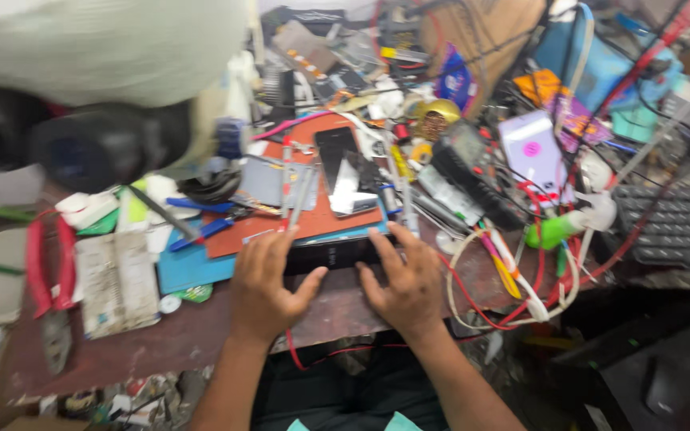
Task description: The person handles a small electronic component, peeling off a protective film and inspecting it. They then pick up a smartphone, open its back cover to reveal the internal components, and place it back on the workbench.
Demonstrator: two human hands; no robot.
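Both hands lie flat on a messy desk. The left hand has its fingers spread wide, tips touching a flat black box. The right hand also has wide fingers, resting on the same box. Neither hand grips anything. The box sits at the near edge of the desk, between the two hands. At 12 o'clock from the box lies a phone on a red mat. Red pliers lie far off at 9 o'clock. A tangle of wires sits at 3 o'clock, and a black keyboard is beyond it.
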